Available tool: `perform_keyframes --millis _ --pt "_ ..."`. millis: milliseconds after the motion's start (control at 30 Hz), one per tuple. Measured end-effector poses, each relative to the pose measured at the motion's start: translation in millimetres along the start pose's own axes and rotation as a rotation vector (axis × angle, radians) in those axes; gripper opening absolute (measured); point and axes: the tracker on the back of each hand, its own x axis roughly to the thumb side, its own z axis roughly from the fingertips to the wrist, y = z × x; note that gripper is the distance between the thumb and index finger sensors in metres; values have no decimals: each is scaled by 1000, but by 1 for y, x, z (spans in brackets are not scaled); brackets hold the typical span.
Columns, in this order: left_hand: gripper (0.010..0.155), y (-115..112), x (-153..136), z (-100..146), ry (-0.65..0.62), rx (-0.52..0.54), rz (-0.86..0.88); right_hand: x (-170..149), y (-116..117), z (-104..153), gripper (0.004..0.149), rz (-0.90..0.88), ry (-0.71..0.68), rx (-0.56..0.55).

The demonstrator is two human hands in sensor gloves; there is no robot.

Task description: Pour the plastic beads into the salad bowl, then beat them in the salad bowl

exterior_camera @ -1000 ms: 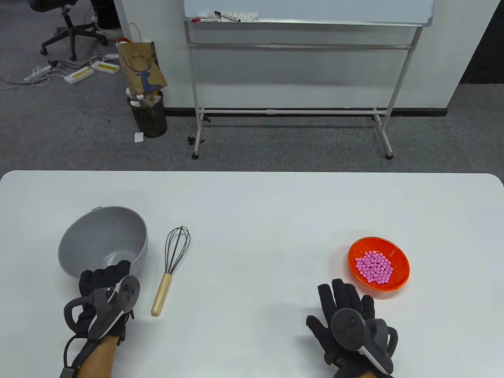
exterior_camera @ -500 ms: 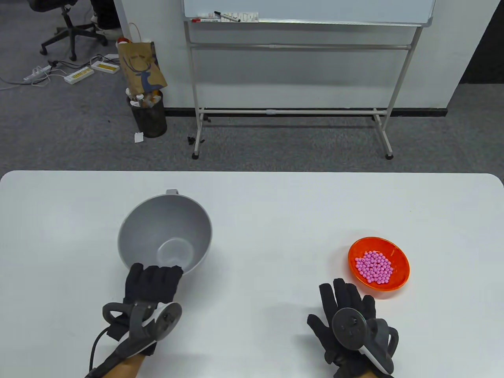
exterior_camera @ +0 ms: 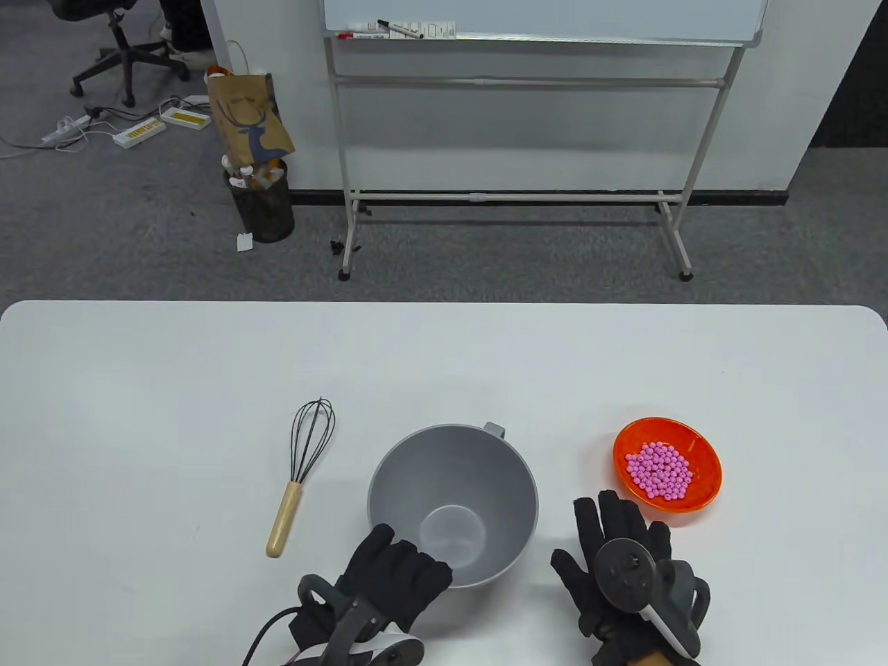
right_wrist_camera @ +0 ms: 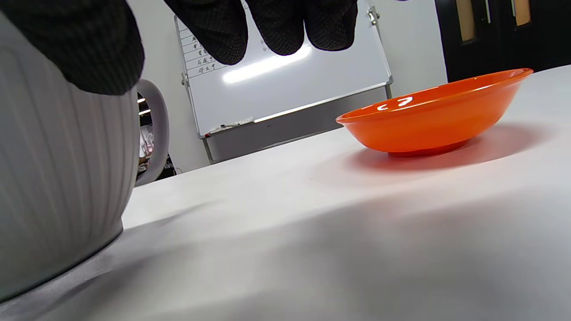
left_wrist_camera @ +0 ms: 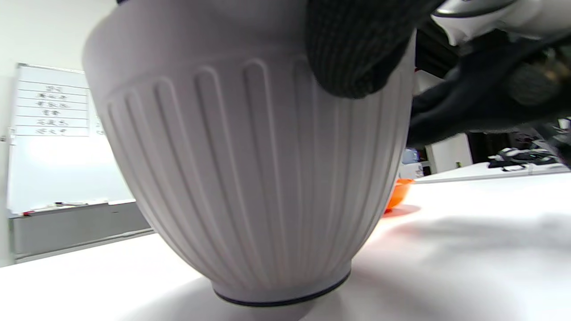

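Note:
The grey ribbed salad bowl (exterior_camera: 520, 485) stands empty on the table's middle front, between the whisk and the orange dish. My left hand (exterior_camera: 406, 565) grips its near rim, fingers over the edge and the thumb (left_wrist_camera: 357, 53) on the outer wall (left_wrist_camera: 250, 178). Pink plastic beads (exterior_camera: 659, 472) lie heaped in the shallow orange dish (exterior_camera: 709, 479). My right hand (exterior_camera: 610, 534) lies flat and open on the table just in front of that dish and holds nothing. In the right wrist view its fingertips (right_wrist_camera: 276, 26) hang above the table, with the bowl (right_wrist_camera: 58, 187) left and the dish (right_wrist_camera: 437, 120) right.
A wire whisk (exterior_camera: 305, 465) with a wooden handle lies left of the bowl, wires pointing away from me. The bowl's small loop handle (exterior_camera: 494, 429) points to the far side. Beyond the table stand a whiteboard frame (exterior_camera: 513, 198) and a bin (exterior_camera: 262, 205).
My left hand has carried the bowl from the far left, over the whisk, to the middle beside the orange dish. My right hand has shifted slightly toward the dish.

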Motion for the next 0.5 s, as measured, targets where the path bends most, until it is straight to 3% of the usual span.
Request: perform_keyframes --millis 333,500 --pt "52 -7 -1 0 -40 -79 21 1 2 0 77 15 -10 5" --pt "71 -3 -9 2 -41 -95 63 1 1 0 77 9 -6 1"
